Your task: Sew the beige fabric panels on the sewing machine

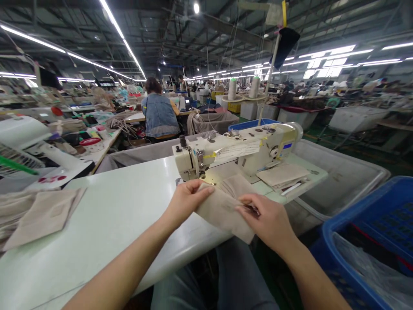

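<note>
A beige fabric piece [226, 215] is stretched between my two hands in front of the sewing machine [232, 150]. My left hand [190, 198] pinches its upper left edge, close to the needle area. With thumb and fingers pressed together, my right hand [261, 215] grips the right side of the cloth. One corner of the fabric hangs over the table's front edge. Behind it, more beige cloth lies on the machine bed, though I cannot tell whether it is the same piece.
Beige fabric pieces [45, 211] are stacked on the white table [122, 215] at left. Folded cloth [284, 174] lies right of the machine. A blue basket [335, 228] stands at lower right, beside a grey bin [348, 168]. A person in a denim vest [161, 114] sits ahead.
</note>
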A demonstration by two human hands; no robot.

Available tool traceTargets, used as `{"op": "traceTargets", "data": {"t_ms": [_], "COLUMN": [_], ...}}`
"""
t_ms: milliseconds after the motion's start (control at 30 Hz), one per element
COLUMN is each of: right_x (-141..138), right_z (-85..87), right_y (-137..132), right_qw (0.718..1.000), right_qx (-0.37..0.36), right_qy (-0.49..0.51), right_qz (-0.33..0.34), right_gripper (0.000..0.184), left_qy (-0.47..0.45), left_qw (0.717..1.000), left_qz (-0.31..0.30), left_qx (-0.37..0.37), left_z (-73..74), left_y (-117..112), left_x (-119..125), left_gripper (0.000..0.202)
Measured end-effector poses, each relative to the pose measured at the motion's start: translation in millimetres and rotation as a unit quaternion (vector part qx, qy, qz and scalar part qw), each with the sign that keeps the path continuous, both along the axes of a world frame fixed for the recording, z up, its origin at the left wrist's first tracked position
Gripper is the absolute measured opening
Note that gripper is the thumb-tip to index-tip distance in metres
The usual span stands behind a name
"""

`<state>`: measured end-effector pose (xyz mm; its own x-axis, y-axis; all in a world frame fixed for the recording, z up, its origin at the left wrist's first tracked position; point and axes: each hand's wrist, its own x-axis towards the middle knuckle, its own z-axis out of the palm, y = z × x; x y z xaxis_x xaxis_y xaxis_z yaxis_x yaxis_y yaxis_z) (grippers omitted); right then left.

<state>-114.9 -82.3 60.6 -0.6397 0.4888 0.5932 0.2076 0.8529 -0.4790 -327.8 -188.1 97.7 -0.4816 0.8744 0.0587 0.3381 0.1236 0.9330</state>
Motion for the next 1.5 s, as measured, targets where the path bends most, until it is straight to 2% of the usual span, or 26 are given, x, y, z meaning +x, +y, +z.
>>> {"op": "traceTargets", "data": {"t_ms": [67,133,200,300,500,567,633,700,767,833,933,1000,1067,1167,1333,1500], "right_x": [-6.1,-11.7,-17.0,-24.9,-36.1,-37.5,-38.5,-40.5,-43.8,-47.7,-51.3,-51.0,-48.4,-42.5,-37.7,-40.5], "right_z": [-11.1,-24.6,-35.8,-44.0,-47.1,-48.7,-50.4,-51.6,-51.5,-49.4,-44.3,-42.5,-43.5,-47.9,-45.2,-37.7], "right_y": [-1.7,-3.1,-6.5,-15.6,-29.5,-31.1,-33.3,-37.1,-42.6,-48.7,-54.8,-55.8,-55.0,-53.8,-57.6,-60.8], "right_qw": [0.990,0.959,0.925,0.894,0.836,0.844,0.876,0.912,0.933,0.937,0.931,0.926,0.922,0.922,0.950,0.959], "right_qx": [-0.138,-0.277,-0.370,-0.434,-0.534,-0.522,-0.471,-0.403,-0.356,-0.347,-0.363,-0.372,-0.379,-0.376,-0.306,-0.278], "right_qy": [0.010,0.041,0.080,0.106,0.128,0.120,0.103,0.076,0.048,0.032,0.014,0.006,0.019,0.043,-0.024,-0.035], "right_qz": [-0.033,-0.037,-0.027,-0.021,-0.010,-0.013,-0.024,-0.029,-0.019,0.003,0.040,0.063,0.074,0.080,0.059,0.040], "right_gripper": [0.022,0.030,0.034,0.038,0.038,0.036,0.031,0.026,0.023,0.022,0.021,0.020,0.021,0.026,0.019,0.018], "left_qy": [-0.071,-0.112,-0.146,-0.183,-0.204,-0.195,-0.131,0.020,0.187,0.263,0.209,0.171,0.160,0.159,0.152,0.145], "left_qw": [0.996,0.991,0.986,0.978,0.972,0.975,0.985,0.990,0.971,0.961,0.970,0.965,0.968,0.975,0.978,0.979], "left_qz": [0.050,0.073,0.081,0.096,0.113,0.108,0.107,0.127,0.144,0.086,-0.127,-0.197,-0.191,-0.155,-0.142,-0.139], "left_qx": [-0.010,-0.010,-0.011,-0.010,0.000,-0.013,-0.043,-0.063,-0.039,0.003,-0.003,-0.027,-0.028,0.000,0.014,0.020], "left_z": [-1.1,-5.2,-11.0,-20.2,-35.4,-41.0,-46.2,-49.1,-48.2,-43.9,-36.5,-34.7,-35.9,-39.3,-39.1,-37.7], "left_y": [-7.9,-18.6,-29.8,-43.0,-53.4,-54.3,-54.9,-55.6,-56.7,-57.5,-56.0,-53.1,-50.2,-47.9,-48.5,-49.1], "left_x": [-9.3,-19.4,-28.4,-38.3,-55.9,-64.7,-72.8,-75.2,-67.6,-50.1,-19.2,-6.7,-3.7,-8.7,-10.4,-8.0], "left_gripper": [0.037,0.040,0.041,0.042,0.045,0.041,0.034,0.026,0.024,0.030,0.037,0.029,0.018,0.017,0.018,0.017]}}
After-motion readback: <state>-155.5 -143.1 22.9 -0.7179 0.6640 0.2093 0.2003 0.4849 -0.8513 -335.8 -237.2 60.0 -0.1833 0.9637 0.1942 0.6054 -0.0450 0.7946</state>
